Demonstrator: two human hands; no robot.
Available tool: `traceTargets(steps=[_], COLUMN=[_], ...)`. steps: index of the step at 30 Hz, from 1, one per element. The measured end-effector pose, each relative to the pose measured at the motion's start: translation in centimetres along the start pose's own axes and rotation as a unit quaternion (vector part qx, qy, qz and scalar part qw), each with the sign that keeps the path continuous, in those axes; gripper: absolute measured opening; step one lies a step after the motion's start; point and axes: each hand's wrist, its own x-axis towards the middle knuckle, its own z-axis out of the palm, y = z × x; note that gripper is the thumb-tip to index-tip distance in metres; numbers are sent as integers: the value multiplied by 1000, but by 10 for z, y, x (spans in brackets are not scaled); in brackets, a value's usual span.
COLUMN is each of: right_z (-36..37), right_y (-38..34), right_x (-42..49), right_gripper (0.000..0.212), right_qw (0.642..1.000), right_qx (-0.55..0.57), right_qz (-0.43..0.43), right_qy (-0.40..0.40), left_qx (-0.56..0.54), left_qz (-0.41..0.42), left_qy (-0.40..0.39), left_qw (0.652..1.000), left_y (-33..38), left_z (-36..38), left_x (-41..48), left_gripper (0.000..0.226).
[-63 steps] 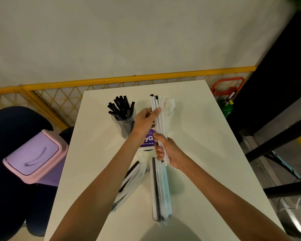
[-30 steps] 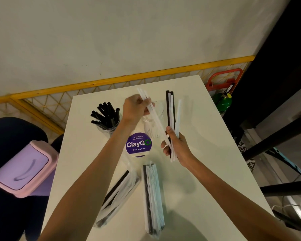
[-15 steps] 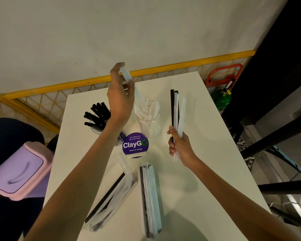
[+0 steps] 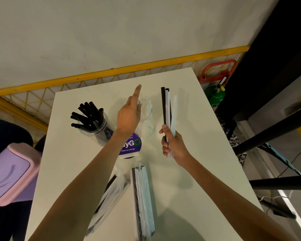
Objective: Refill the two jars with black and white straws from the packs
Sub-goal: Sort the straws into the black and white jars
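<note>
The index finger [image 4: 138, 91] of the left hand [image 4: 128, 119] points straight out. Its other fingers are hidden behind the back of the hand, and nothing shows in its grasp. It hovers over the near rim of the white-straw jar [image 4: 147, 117]. The fingers [image 4: 165, 146] of the right hand [image 4: 174, 146] curl round the lower end of a bunch of straws [image 4: 166, 110], black and white mixed, held upright just to the right of that jar. The likeliest slip is a sorting one: with both colours in one fist, a black straw could follow the white ones into the wrong jar. The grip also sits low on long, light straws, and their tops already fan apart, so one could slide loose onto the table [image 4: 189, 171]. The left hand is close enough to the rim that a careless move could tip the light jar. That jar is clear plastic, and its white straws are faint against the pale table and partly hidden by the hand, so I cannot tell how full it is. The black-straw jar [image 4: 94, 126] stands to its left, its straws splaying above the rim. A purple ClayGo sticker [image 4: 132, 145] lies in front of the jars. Nearer the person lie the two packs [image 4: 142, 202], clear sleeves with both colours inside, the left one angled and the right one straight.
</note>
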Motion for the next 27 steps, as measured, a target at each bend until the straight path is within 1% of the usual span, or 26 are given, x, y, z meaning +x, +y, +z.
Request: traceTargets(steps=[2, 4, 6, 7, 8, 10, 13, 16, 17, 18, 20, 21, 22, 24, 25, 27], right_z=[0, 0, 0, 0, 1, 2, 3, 3, 4, 4, 7, 9, 11, 15, 18, 23], right_y=[0, 1, 2, 2, 3, 3, 3, 2, 2, 2, 2, 2, 3, 6, 8, 12], right_x=[1, 2, 3, 3, 4, 4, 4, 2, 2, 2, 1, 0, 0, 0, 1, 1], right_gripper=[29, 29, 28, 28, 28, 27, 27, 28, 27, 27, 26, 25, 24, 23, 23, 24], right_qw=[1000, 1000, 1000, 1000, 1000, 1000, 1000, 1000, 1000, 1000, 1000, 1000, 999, 998, 996, 990], right_qx=[0, 0, 1, 1, 1, 2, 0, 0, -1, -2, -5, -7, -9, -24, -43, -91], right_qz=[1, 2, 0, -2, -3, -6, -8, -4, -5, -7, -13, -20, -30, -55, -68, -90], right_qy=[-8, -13, -14, -14, -14, -15, -15, -16, -16, -16, -10, -4, 6, 26, 37, 67], left_qx=[3, 18, 48, 64, 79, 101, 126, 140, 137, 126, 82, 43, -12, -123, -155, -191], left_qz=[-3, 1, 16, 23, 25, 18, 13, 4, -5, -12, -13, -16, -30, -81, -107, -159], left_qy=[-5, -17, -30, -39, -54, -92, -115, -150, -147, -127, -63, -30, -17, -43, -60, -79], left_qw=[1000, 1000, 998, 997, 995, 991, 985, 979, 980, 984, 995, 998, 999, 988, 980, 965], left_y=[-1, -3, -8, -11, -13, -14, -12, -11, -10, -7, 5, 12, 21, 43, 51, 64], left_z=[5, 10, 15, 17, 19, 21, 20, 19, 16, 14, 5, 1, -4, -13, -16, -17], left_x=[0, 0, -1, -3, -5, -9, -11, -12, -12, -12, -11, -10, -9, -11, -12, -15], left_gripper=[54, 49, 39, 37, 39, 54, 77, 95, 96, 93, 80, 72, 63, 46, 42, 46])
